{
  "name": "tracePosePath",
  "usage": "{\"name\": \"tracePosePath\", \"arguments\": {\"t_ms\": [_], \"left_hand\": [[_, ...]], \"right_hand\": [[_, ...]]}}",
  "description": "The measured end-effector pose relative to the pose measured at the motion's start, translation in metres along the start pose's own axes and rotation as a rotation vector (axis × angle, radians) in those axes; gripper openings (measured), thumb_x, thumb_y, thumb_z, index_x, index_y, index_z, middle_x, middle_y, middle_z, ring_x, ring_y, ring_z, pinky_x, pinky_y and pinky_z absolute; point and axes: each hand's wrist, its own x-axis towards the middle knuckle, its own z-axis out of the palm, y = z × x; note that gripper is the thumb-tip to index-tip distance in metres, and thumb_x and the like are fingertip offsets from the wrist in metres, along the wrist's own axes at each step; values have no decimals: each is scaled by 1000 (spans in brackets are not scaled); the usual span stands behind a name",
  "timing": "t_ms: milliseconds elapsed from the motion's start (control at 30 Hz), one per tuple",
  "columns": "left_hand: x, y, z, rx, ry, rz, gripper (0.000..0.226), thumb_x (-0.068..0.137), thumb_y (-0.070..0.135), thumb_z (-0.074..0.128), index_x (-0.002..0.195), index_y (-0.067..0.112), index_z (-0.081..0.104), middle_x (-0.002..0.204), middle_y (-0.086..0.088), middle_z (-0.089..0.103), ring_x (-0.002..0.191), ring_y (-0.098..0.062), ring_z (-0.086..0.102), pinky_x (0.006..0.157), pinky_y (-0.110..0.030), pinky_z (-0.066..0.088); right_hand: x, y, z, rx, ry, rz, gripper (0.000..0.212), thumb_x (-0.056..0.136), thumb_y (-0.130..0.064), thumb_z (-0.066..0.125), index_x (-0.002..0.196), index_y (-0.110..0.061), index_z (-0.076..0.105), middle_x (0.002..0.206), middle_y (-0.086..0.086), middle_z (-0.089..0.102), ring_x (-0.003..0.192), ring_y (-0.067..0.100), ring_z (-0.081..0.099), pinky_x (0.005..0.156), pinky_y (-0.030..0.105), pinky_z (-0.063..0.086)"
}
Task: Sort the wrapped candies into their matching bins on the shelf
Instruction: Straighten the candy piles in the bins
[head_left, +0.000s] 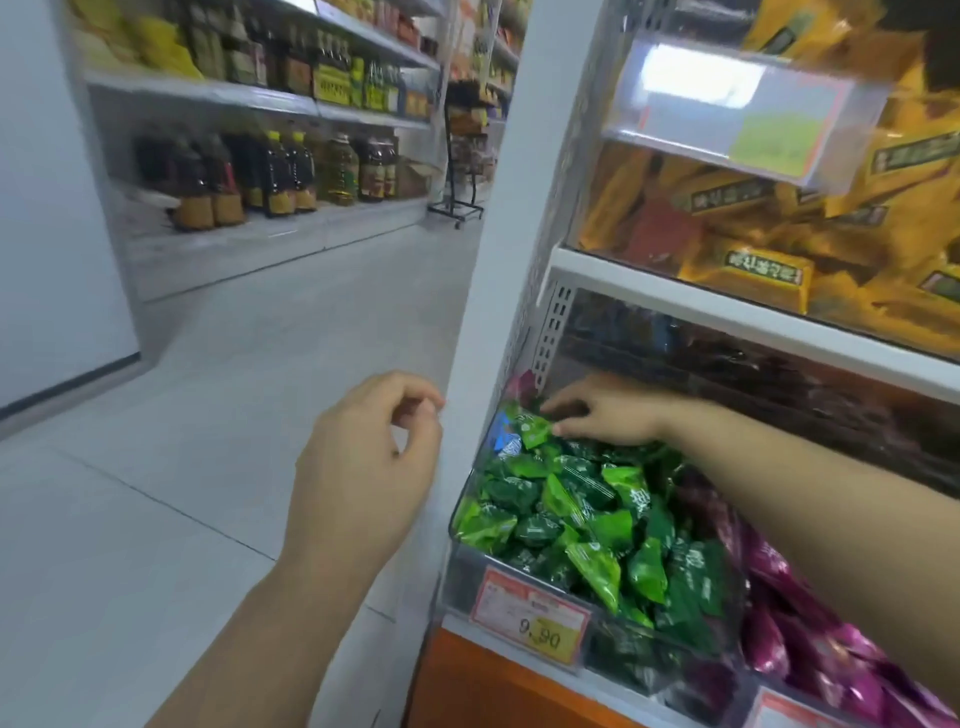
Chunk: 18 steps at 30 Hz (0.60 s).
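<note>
Right hand (602, 415) lies in the left bin (457, 566), perhaps touching candies (587, 519); left hand (363, 457) outside.

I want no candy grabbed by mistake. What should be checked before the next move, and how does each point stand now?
1. Right hand reaches the back of the green bin: ok.
2. Bin holds only green candies: not ok, a blue candy lies at its back corner.
3. Right hand grips the blue candy: cannot tell; it touches a green one beside it.
4. Left hand free: ok, holds nothing.
5. Bin for blue candies in view: not ok; only purple candies lie alongside.
</note>
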Motion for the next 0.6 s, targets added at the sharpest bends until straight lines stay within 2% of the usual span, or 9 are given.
{"name": "tracePosePath", "arguments": {"t_ms": [133,200,300,367,433,500,600], "left_hand": [[6,-8,-2,-25,9,-58,24,89,16,56,83,40,59,85,24,63,86,9,57,69,-15,43],[7,-11,0,-34,8,-71,24,89,16,56,83,39,60,85,25,63,87,9,57,67,-14,41],[8,-11,3,-34,5,-74,22,89,16,56,86,37,61,86,23,63,88,9,56,69,-14,42],[8,-9,6,-33,-11,-70,20,89,17,55,87,36,62,86,23,64,87,8,57,71,-15,44],[7,-7,9,-36,-41,-70,18,89,17,54,90,32,64,88,21,65,86,7,58,72,-16,46],[6,-4,12,-42,-54,-73,19,89,16,52,93,29,66,90,20,66,87,5,59,73,-18,47],[9,-1,14,-53,-44,-88,21,90,14,50,92,29,65,91,20,66,88,5,59,74,-16,47]], "right_hand": [[-18,2,8,-84,-106,-81,42,96,-33,50,137,-21,49,143,-2,47,128,15,46,103,21,32],[-29,5,14,-128,-124,-122,40,98,-33,45,137,-23,49,148,-3,40,135,13,37,109,20,23],[-42,5,13,-135,-163,-128,42,100,-36,37,141,-25,42,153,-6,29,141,7,24,109,14,12],[-46,3,6,-76,-217,-110,42,100,-37,36,140,-27,43,151,-10,31,139,5,27,107,13,14],[-44,-1,-6,47,-225,-98,38,99,-35,38,134,-25,51,141,-12,44,126,1,43,100,7,25],[-32,0,-17,151,-80,-80,32,98,-32,44,126,-23,58,126,-13,55,112,1,52,89,5,36],[-2,8,-21,136,194,-26,29,96,-28,50,123,-20,60,123,-5,60,109,9,55,86,19,36]]}}
